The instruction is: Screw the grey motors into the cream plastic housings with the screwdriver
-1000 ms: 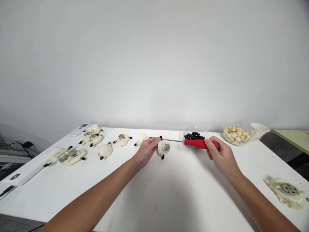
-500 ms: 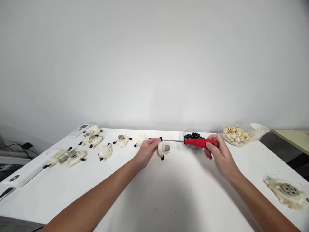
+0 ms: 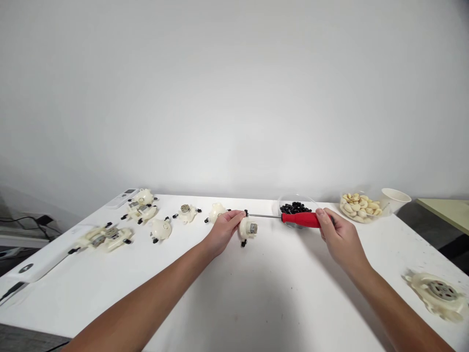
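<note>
Well, at the far left edge of the white table [image 3: 256,293] lies a long white strip [image 3: 40,256], and past it a scatter of cream plastic housings [image 3: 106,237] with small black feet, some showing a grey metal motor; a white remote [image 3: 120,197] lies at the back corner beyond them. More of these cream housings run rightward in a loose row toward the middle of the table.

The left hand [image 3: 223,230] reaches out over the table and grips one such cream motor housing [image 3: 248,228] between thumb and fingers, holding it just above or on the surface (which of the two cannot be told). The housing's grey motor end faces right and a little toward the camera.

The red-handled screwdriver [image 3: 300,219] lies nearly level, its long axis running left to right across the view. Its thin metal shaft points left, and the tip meets the top of the held housing, beside a small black part there. The right hand [image 3: 339,234] is closed around the right end of the red handle, fingers curled over it.

Behind the handle stands a clear bowl of small black parts [image 3: 295,207]. Further right come a clear dish of cream parts [image 3: 361,205] and a white paper cup [image 3: 394,198], touching or nearly so. Near the right edge, close to the camera, lies a larger cream housing [image 3: 436,293].
</note>
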A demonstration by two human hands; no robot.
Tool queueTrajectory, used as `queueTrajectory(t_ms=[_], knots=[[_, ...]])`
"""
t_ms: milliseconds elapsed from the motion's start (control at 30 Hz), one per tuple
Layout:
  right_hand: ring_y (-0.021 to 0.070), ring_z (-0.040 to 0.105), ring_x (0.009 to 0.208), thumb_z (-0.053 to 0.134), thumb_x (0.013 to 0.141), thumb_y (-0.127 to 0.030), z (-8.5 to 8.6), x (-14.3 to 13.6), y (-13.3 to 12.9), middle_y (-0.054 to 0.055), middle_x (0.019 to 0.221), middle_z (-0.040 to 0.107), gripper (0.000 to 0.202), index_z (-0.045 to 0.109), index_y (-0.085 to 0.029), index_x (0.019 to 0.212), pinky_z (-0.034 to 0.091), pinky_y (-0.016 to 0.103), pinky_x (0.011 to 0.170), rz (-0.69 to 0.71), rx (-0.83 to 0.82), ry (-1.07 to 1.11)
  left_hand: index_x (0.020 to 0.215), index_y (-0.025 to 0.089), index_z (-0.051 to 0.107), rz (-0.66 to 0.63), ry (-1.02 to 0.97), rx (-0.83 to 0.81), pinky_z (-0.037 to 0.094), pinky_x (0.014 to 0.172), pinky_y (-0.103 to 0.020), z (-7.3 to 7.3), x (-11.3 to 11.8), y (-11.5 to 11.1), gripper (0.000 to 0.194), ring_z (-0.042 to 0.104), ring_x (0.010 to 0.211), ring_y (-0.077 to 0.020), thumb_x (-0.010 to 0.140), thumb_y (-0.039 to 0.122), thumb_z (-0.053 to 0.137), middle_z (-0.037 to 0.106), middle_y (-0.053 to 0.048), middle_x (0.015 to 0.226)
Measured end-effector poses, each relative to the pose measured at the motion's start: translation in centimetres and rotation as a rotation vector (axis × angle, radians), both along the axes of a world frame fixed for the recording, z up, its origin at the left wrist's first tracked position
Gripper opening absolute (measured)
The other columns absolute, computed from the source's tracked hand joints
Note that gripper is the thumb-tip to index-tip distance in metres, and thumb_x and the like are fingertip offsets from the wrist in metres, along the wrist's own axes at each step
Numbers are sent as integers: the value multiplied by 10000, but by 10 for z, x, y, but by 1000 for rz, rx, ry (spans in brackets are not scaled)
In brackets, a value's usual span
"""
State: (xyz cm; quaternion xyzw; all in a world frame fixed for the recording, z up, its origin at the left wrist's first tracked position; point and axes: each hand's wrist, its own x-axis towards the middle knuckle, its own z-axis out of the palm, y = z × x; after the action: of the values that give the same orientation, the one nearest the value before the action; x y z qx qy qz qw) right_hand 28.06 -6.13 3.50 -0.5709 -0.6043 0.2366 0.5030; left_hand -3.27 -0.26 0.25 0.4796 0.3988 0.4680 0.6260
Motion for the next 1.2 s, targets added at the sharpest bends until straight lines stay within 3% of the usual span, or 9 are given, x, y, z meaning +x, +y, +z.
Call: queueTrajectory(t_ms=[67, 233, 400, 467, 633, 733, 900, 1100, 1200], knots=[[147, 354, 510, 524, 1012, -591, 0, -1, 0, -39, 561, 407, 490, 419, -242, 684, 268, 287, 479, -4, -11, 3, 876, 161, 749, 3, 3, 3, 453, 816, -297, 0, 0, 0, 302, 569, 826, -174, 869, 462, 780, 661, -37, 854], [180, 518, 542, 533, 1014, -584, -1, -4, 2, -42, 618, 574, 312, 554, -273, 1007, 424, 290, 527, 134, -42, 206, 869, 176, 749, -4, -11, 17, 451, 836, -303, 1, 0, -1, 281, 586, 851, -179, 876, 456, 770, 677, -29, 872], [144, 424, 473, 566, 995, -603, -1, -4, 0, -41, 538, 480, 465, 484, -243, 714, 342, 276, 464, 12, -74, 90, 836, 169, 739, -12, -36, 1, 449, 838, -299, 3, 1, -1, 274, 584, 833, -172, 857, 436, 796, 669, -25, 845], [141, 444, 467, 546, 1000, -619, -1, -6, 0, -34, 536, 497, 497, 476, -236, 691, 359, 279, 467, 18, -110, 98, 851, 170, 735, -17, -75, 2, 453, 845, -292, 4, 1, -1, 257, 582, 851, -168, 875, 420, 787, 663, -30, 863], [187, 593, 504, 617, 965, -612, 4, -15, 1, -14, 633, 648, 383, 602, -248, 1084, 476, 305, 486, 159, -156, 370, 872, 167, 705, -40, -121, 13, 471, 806, -281, 6, 1, -2, 259, 588, 849, -160, 937, 417, 727, 640, -34, 883], [207, 631, 551, 708, 926, -548, 9, -16, -1, -11, 632, 670, 430, 574, -249, 1205, 525, 326, 531, 207, -138, 427, 987, 168, 710, -57, -117, -15, 493, 789, -297, 8, 3, -5, 283, 623, 894, -178, 936, 445, 726, 680, -70, 1020], [202, 651, 626, 714, 939, -494, 12, -17, -6, 22, 754, 700, 352, 605, -240, 1158, 549, 347, 607, 207, -57, 386, 1047, 247, 636, -106, -220, -87, 575, 787, -382, 14, 6, -11, 252, 661, 1008, -212, 962, 480, 682, 592, -70, 1421], [202, 675, 699, 706, 940, -517, 6, -26, -8, 46, 925, 693, 366, 610, -257, 1178, 561, 333, 592, 212, -82, 369, 1140, 133, 745, -20, -89, -137, 536, 619, -302, 9, 6, -9, 528, 619, 726, -159, 984, 605, 564, 705, -134, 1103], [207, 678, 691, 687, 947, -540, 1, -27, -6, 37, 881, 683, 368, 612, -258, 1170, 563, 330, 575, 227, -92, 393, 1125, 105, 771, -12, -40, -170, 526, 605, -300, 9, 6, -10, 615, 600, 692, -154, 978, 652, 531, 718, -160, 1146]])
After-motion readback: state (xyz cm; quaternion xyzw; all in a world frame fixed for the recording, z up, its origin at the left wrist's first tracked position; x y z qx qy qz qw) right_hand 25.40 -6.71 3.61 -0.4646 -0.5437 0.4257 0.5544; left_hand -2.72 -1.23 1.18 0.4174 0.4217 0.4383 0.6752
